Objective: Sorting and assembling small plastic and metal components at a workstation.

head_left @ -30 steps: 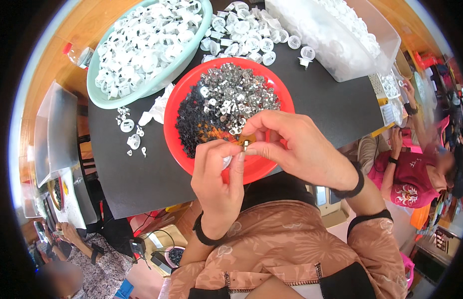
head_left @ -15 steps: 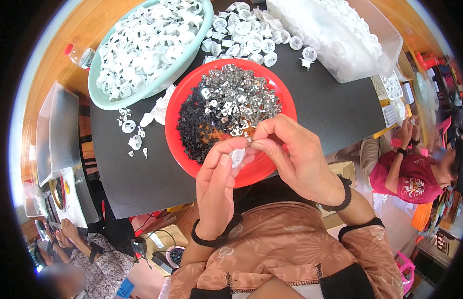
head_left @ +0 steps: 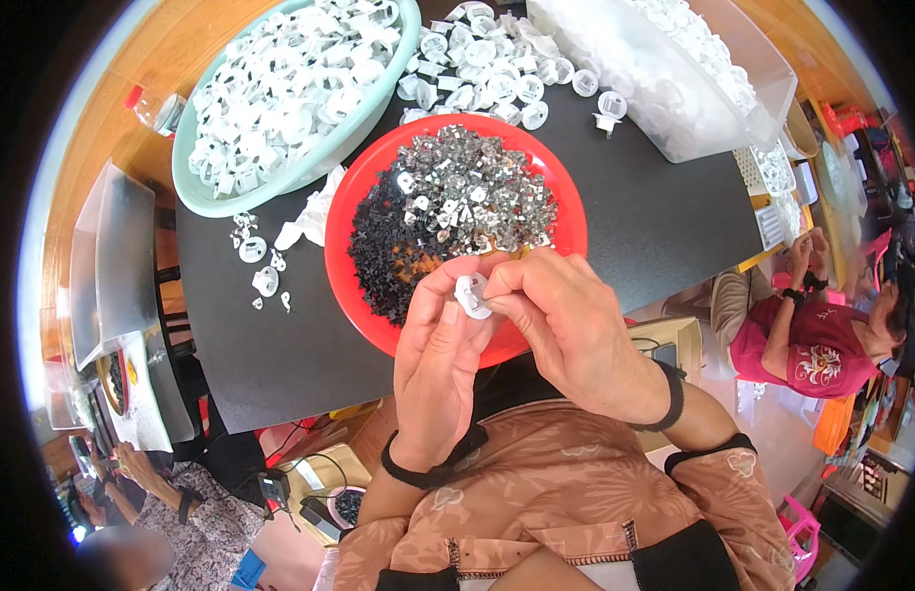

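My left hand (head_left: 440,330) holds a round white plastic part (head_left: 470,295) by its rim, its recessed side turned up. From the right, the thumb and forefinger of my right hand (head_left: 566,320) pinch a small metal piece against that part; the fingertips mostly hide it. Both hands are over the near edge of a red round tray (head_left: 566,182). In the tray lie a heap of small silvery metal pieces (head_left: 477,187), a heap of small black pieces (head_left: 383,246) and some orange-brown bits (head_left: 415,264) between them.
A pale green basin (head_left: 309,177) full of white plastic parts stands at the far left. More white parts (head_left: 477,74) lie loose beside a translucent bin (head_left: 674,108). Small pieces (head_left: 265,282) lie left of the tray on the black table (head_left: 250,364). People sit at both sides.
The white part has been turned so its recessed side shows. My right fingers have moved down onto it with the small metal piece, and both hands are closer together.
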A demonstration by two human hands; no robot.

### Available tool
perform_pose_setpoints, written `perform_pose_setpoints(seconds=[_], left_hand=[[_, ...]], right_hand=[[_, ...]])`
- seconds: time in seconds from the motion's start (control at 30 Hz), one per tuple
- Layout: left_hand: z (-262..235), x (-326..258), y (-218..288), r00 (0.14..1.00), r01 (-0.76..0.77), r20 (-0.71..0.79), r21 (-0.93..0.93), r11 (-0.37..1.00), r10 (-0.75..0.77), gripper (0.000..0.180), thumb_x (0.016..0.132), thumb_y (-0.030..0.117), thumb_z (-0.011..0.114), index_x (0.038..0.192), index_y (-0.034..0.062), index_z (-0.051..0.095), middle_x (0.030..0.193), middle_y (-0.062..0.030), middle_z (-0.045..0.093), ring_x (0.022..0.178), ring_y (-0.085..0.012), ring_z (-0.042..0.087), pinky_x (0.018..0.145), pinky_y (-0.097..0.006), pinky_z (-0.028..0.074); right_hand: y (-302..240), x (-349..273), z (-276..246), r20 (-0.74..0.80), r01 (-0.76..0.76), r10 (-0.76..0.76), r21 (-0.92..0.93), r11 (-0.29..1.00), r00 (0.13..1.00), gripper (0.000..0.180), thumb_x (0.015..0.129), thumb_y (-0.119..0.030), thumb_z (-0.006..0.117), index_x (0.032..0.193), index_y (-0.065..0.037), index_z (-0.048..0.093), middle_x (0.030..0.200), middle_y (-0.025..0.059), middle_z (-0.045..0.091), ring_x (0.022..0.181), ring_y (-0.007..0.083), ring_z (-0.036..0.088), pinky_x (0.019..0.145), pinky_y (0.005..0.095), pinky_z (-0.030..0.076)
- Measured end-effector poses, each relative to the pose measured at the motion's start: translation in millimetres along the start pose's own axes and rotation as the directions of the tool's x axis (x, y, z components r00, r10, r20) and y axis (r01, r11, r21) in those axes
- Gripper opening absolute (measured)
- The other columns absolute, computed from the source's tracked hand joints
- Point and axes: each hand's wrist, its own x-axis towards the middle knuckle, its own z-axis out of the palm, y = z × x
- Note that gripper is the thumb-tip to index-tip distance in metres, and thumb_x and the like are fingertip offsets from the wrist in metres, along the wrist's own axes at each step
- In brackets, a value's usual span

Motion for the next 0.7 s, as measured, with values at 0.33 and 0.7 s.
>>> perform_pose_setpoints(seconds=[0.33, 0.7], left_hand=[[-6.0, 3.4, 1.0, 0.995, 0.014, 0.104, -0.096, 0.995, -0.004, 0.037, 0.1, 0.013, 0.038, 0.133, -0.0027, 0.037, 0.138, -0.0211, 0.043, 0.126, -0.0244, 0.047, 0.107, -0.037, 0.037], [-9.2, 4.0, 3.1, 0.994, 0.038, 0.108, -0.128, 0.991, -0.024, 0.037, 0.101, 0.016, 0.04, 0.133, -0.0007, 0.037, 0.139, -0.0215, 0.042, 0.126, -0.0242, 0.047, 0.107, -0.039, 0.037]], right_hand=[[-0.5, -2.1, 2.7, 0.031, 0.137, -0.134, -0.176, 0.975, 0.99, 0.018, 0.083, -0.008, 0.06, 0.101, -0.007, 0.057, 0.092, 0.0068, 0.059, 0.08, 0.0216, 0.059, 0.072, 0.0328, 0.038], [-0.5, 0.2, -0.5, 0.072, 0.178, -0.165, -0.231, 0.957, 0.984, 0.023, 0.079, -0.008, 0.058, 0.101, -0.005, 0.057, 0.092, 0.007, 0.058, 0.084, 0.0192, 0.059, 0.073, 0.0328, 0.037]])
